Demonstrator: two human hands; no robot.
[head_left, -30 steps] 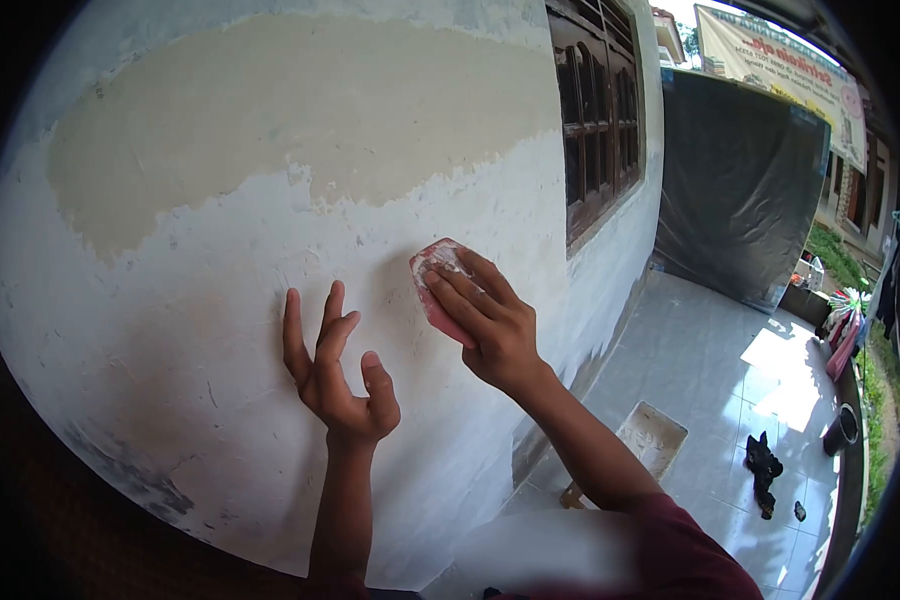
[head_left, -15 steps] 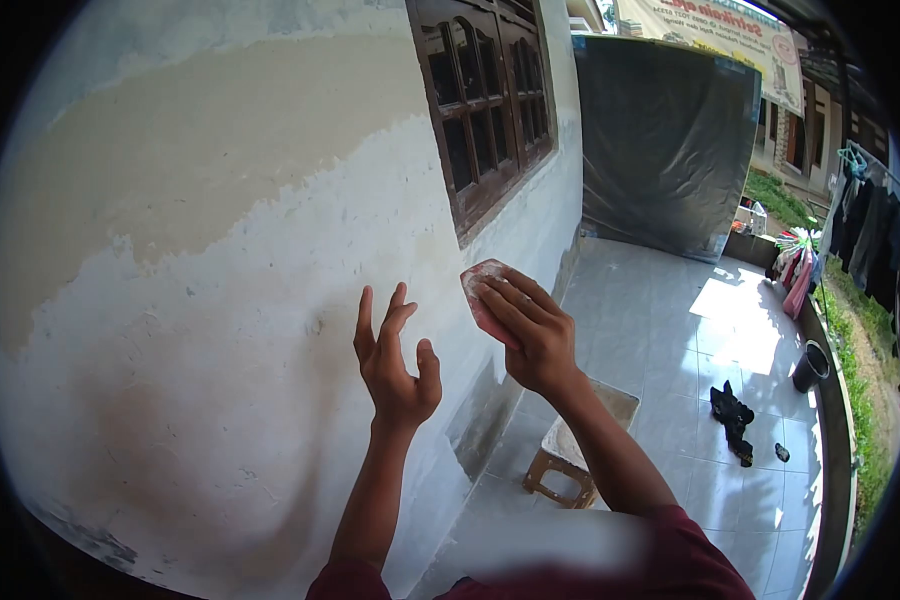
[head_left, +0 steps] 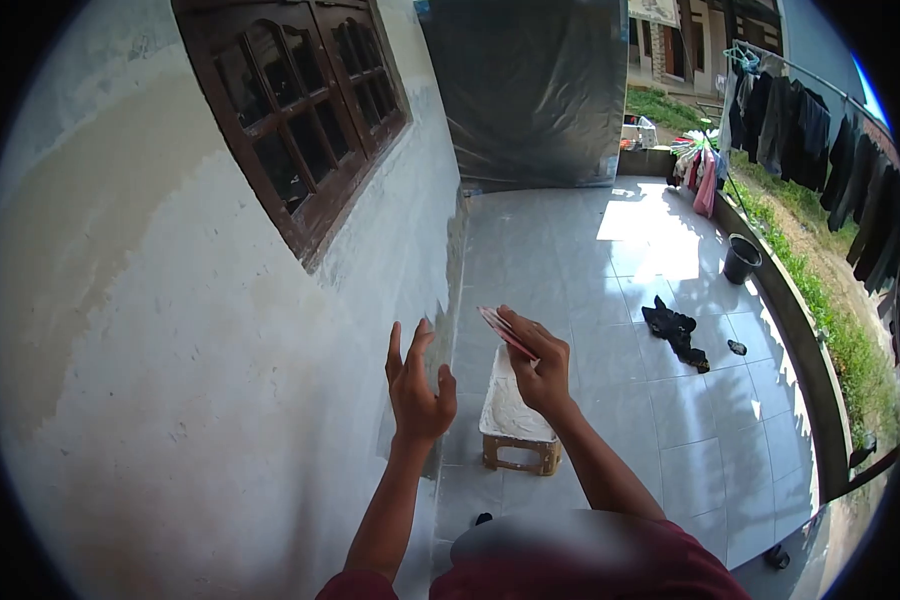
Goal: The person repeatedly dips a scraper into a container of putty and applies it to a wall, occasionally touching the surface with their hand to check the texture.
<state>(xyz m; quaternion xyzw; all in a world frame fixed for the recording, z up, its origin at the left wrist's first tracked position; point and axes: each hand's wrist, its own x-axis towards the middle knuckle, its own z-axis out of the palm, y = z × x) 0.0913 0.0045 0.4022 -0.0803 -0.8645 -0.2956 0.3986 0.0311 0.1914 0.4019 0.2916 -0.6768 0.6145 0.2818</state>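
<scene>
My left hand is raised beside the wall with its fingers spread and holds nothing. My right hand grips a flat reddish pad, seen nearly edge-on, with whitish residue on it. Behind and below the right hand, a low stool bears a tray of white paste. On the left, the wall carries white and beige patches of coating.
A brown-framed window is set in the wall. Beyond hangs a dark sheet. On the tiled floor lie a black cloth and a black bucket. Clothes hang at the right.
The view has turned right and downward, so the window and wall sit farther left and the whole stool shows. The pad has tilted from face-on to nearly edge-on.
</scene>
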